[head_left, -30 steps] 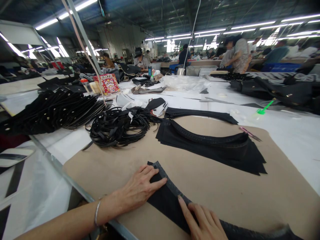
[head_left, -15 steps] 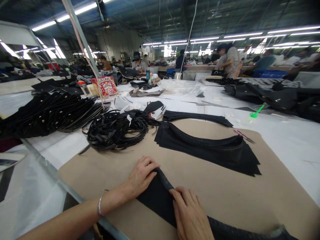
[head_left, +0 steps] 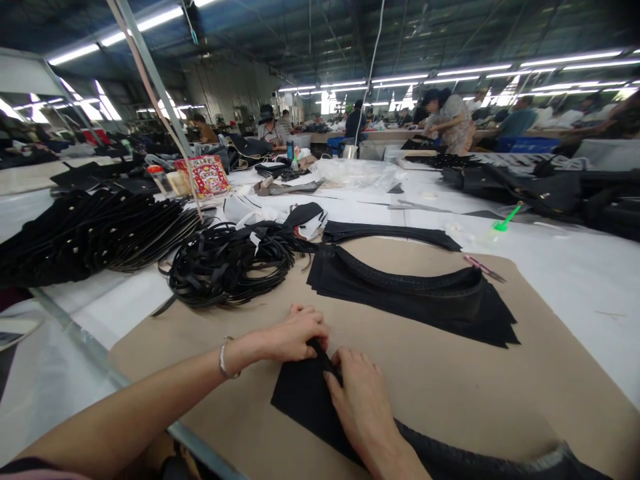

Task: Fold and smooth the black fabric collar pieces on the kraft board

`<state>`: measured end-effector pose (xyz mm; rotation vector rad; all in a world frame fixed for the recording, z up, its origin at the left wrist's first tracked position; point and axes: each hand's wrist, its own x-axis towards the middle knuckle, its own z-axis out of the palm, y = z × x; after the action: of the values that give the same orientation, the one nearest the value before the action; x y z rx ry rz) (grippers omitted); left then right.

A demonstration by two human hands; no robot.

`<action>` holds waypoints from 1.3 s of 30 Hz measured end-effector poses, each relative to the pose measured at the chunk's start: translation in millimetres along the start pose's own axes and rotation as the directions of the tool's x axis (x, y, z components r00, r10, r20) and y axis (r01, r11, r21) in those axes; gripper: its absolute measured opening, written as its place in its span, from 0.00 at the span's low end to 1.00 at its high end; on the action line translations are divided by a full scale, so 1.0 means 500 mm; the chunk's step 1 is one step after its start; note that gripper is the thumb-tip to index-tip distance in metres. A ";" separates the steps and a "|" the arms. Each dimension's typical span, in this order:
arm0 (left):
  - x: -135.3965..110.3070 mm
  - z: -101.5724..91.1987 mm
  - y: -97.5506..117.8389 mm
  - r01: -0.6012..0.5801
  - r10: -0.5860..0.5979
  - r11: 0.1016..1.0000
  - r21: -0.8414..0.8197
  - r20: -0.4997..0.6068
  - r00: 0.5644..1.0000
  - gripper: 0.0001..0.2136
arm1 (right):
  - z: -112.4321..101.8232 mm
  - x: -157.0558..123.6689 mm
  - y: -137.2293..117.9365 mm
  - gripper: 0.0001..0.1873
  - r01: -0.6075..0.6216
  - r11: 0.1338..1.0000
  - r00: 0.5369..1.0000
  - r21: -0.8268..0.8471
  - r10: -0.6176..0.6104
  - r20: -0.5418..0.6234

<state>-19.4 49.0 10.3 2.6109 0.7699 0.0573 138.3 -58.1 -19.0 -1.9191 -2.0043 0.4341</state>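
Note:
A black curved fabric piece (head_left: 305,403) lies on the brown board (head_left: 410,373) near the front edge. My left hand (head_left: 295,333) curls over its far corner, fingers pinched on the rolled edge. Right beside it, my right hand (head_left: 357,397) presses on the same edge, its fingertips meeting the left hand's. A silver bangle (head_left: 223,358) sits on my left wrist. Beyond the hands lies a stack of similar black curved pieces (head_left: 415,297).
A tangle of black straps (head_left: 225,263) and a pile of studded black strips (head_left: 85,233) lie to the left. A pink-handled tool (head_left: 483,268) and a green tool (head_left: 505,219) lie at the right. A red printed box (head_left: 203,175) stands further back. Other people work at far tables.
Both hands have moved together toward the piece's far corner. The left hand went from lying flat to curled and pinching the edge, which is now folded up.

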 end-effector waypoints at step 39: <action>-0.111 0.071 -0.009 -0.094 0.136 0.978 0.187 -0.231 0.963 0.16 | 0.044 -0.041 0.005 0.30 0.182 0.983 0.983 0.023 -0.181 -0.039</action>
<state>-63.3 9.8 -19.7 2.8499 0.7308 0.3657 131.8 -78.0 -40.3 -1.6970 -2.1150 0.3734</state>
